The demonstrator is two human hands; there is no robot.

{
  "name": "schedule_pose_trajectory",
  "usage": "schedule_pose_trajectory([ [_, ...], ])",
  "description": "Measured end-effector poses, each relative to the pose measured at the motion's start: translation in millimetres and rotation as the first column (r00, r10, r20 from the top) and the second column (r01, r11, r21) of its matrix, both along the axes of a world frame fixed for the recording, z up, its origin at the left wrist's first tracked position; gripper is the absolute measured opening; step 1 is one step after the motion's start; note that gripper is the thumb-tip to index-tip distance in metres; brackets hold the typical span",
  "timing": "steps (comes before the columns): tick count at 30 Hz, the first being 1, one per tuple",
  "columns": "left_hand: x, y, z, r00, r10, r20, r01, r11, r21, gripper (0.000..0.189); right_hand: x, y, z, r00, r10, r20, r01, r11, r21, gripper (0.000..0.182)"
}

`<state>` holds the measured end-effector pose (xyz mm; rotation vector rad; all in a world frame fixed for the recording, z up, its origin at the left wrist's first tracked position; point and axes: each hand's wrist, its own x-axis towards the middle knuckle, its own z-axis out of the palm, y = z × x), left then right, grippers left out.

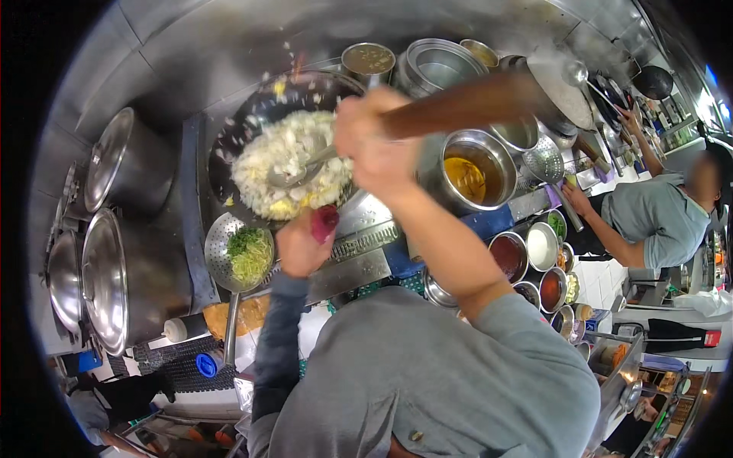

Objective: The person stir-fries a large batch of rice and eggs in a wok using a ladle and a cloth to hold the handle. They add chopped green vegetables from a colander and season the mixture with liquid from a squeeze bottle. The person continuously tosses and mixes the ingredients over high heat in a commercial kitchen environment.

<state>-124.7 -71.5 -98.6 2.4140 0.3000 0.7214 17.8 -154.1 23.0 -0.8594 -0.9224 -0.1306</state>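
A dark wok (229, 154) holds white rice with yellow egg-like pieces (292, 149), some of it in the air above the far rim. My right hand (375, 143) grips a metal wok ladle (295, 172) by its handle, whose wooden end sticks out to the right, blurred; the ladle's bowl lies in the rice. At the wok's near edge my left hand (306, 243) is closed around a dark red cloth. Beside it, a perforated skimmer (215, 246) holds shredded pale green vegetable and chopped greens (250, 255).
Large lidded steel pots (137, 275) stand at the left. A pot of amber liquid (481, 166) is right of the wok, with more pots behind. Sauce and ingredient containers (508, 257) line the near right. A co-worker (653, 212) stands at the far right, hands near other pans.
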Motion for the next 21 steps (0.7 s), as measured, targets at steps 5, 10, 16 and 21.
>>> schedule_pose_trajectory([
  [5, -71, -27, -64, 0.994, -0.023, -0.106, 0.027, 0.999, 0.044, 0.023, 4, -6, 0, 0.966, -0.003, -0.260, -0.040, 0.986, -0.161, 0.032],
  [10, -19, 8, 39, 0.988, -0.026, -0.151, -0.009, 0.973, -0.230, 0.022, -23, -36, 60, 0.938, 0.255, -0.235, -0.244, 0.967, 0.077, 0.032],
  [16, -55, -21, -63, 0.978, -0.102, -0.180, 0.108, 0.994, 0.023, 0.033, 4, -2, -18, 0.915, 0.107, -0.390, -0.122, 0.992, -0.014, 0.033],
  [21, -35, 7, 23, 0.990, -0.054, -0.132, 0.011, 0.952, -0.305, 0.028, -16, -38, 55, 0.956, 0.243, -0.163, -0.242, 0.970, 0.025, 0.029],
])
